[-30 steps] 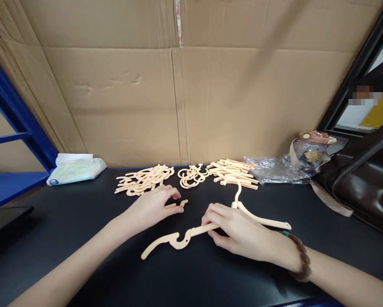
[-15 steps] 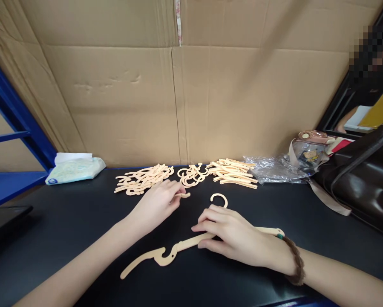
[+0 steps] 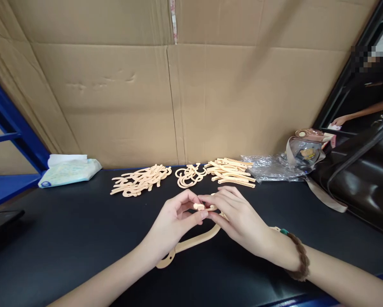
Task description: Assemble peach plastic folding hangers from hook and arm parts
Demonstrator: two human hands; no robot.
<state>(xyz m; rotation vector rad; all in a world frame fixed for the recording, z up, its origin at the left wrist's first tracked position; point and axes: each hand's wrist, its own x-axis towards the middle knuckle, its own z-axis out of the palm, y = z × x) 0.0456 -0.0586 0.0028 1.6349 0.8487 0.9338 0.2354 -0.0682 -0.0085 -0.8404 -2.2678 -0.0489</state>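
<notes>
In the middle of the head view, my left hand point(image 3: 178, 216) pinches a small cream plastic hanger piece point(image 3: 198, 207) between thumb and fingers. My right hand point(image 3: 237, 212) meets it there, its fingertips closed on the right end of the same piece. Fingers hide most of the piece's shape. Beneath both hands a partly joined cream hanger point(image 3: 196, 242) lies on the black table; its left end goes behind my left wrist and its right part under my right hand. A brown fuzzy band and something green are at my right wrist.
At the back lie a pile of curved arm pieces point(image 3: 140, 180), several hooks point(image 3: 190, 175) and a pile of straighter bars point(image 3: 231, 172). A wipes pack point(image 3: 70, 171) is at left; plastic film point(image 3: 268, 168), a bottle point(image 3: 306, 149) and a dark bag point(image 3: 364, 175) are at right. Another person's hand point(image 3: 341, 121) shows beyond.
My left hand has come from near the piles toward me and right, bringing its piece to my right hand. My right hand has lifted its fingers from the hanger onto that piece.
</notes>
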